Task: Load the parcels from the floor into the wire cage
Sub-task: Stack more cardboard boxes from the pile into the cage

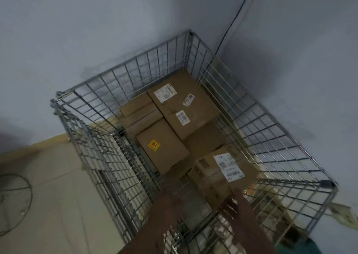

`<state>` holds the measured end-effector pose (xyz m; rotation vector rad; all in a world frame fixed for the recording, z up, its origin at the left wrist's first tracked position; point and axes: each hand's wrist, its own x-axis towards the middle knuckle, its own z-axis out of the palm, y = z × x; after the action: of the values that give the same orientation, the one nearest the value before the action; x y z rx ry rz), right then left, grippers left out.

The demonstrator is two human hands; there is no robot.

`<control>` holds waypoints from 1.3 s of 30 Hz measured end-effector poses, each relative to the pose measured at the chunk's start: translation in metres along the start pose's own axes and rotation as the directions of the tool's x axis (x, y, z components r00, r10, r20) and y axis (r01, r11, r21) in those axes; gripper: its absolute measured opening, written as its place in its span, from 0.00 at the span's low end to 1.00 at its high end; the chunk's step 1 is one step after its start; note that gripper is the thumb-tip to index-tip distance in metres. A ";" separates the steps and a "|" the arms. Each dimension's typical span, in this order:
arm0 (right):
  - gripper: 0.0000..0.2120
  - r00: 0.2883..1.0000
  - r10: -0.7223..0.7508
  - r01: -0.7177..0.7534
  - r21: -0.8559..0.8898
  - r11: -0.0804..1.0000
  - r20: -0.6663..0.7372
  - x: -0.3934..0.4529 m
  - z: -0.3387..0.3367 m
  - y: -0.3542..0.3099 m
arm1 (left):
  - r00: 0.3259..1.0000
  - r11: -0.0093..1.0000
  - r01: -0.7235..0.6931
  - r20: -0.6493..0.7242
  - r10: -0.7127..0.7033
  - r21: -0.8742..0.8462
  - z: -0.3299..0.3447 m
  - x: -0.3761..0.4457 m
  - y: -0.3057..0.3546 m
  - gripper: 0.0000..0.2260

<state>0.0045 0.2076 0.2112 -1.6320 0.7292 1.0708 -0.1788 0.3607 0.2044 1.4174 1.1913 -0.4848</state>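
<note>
Reaching into the wire cage [251, 118], I have both hands at the labelled cardboard parcel [217, 174] in its near right corner. Right hand [231, 205] fingers spread on its near edge; left hand [170, 191] is blurred, grip indeterminate. Parcel looks rigid, moderately light; hold opposite lower edges.

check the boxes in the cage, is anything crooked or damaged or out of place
No damage shows. The box with the yellow sticker lies skewed to the wire cage walls, overlapping the boxes under it. The right hand is at the nearest box; the frame is too blurred for finer detail.
</note>
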 end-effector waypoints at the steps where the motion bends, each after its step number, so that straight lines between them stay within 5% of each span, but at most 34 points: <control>1: 0.14 1.000 -0.011 0.011 -0.003 1.000 0.002 0.018 0.009 -0.003 | 1.000 0.990 -0.007 -0.023 0.010 0.144 -0.005 0.018 0.002 0.29; 6: 0.26 0.995 -0.092 0.092 0.001 0.996 -0.032 0.110 0.042 -0.020 | 0.989 0.711 -0.127 0.037 0.140 0.692 -0.030 0.117 0.001 0.35; 9: 0.28 0.991 -0.123 0.123 0.000 0.992 -0.048 0.159 0.058 -0.027 | 0.982 0.550 -0.160 0.075 0.174 0.820 -0.039 0.165 -0.006 0.36; 12: 0.21 0.987 -0.160 0.160 -0.006 0.987 -0.029 0.192 0.075 -0.029 | 0.971 0.443 -0.209 0.132 0.198 0.872 -0.045 0.186 -0.018 0.37; 17: 0.22 0.991 -0.121 0.122 -0.015 0.992 0.055 0.225 0.098 -0.022 | 0.924 0.434 -0.267 0.100 0.369 0.860 -0.041 0.192 -0.047 0.41; 28: 0.17 0.999 -0.001 0.001 0.024 1.000 -0.034 0.249 0.120 -0.040 | 0.922 0.417 -0.253 0.086 0.378 0.873 -0.043 0.192 -0.047 0.45; 39: 0.19 0.984 -0.034 0.009 -0.144 0.989 -0.174 0.254 0.125 -0.070 | 0.931 0.360 -0.250 0.120 0.345 0.899 -0.047 0.191 -0.023 0.37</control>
<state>0.1350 0.3581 -0.0017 -1.8713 0.7619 0.9909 -0.1385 0.4710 0.0446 2.5888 0.6389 -0.8896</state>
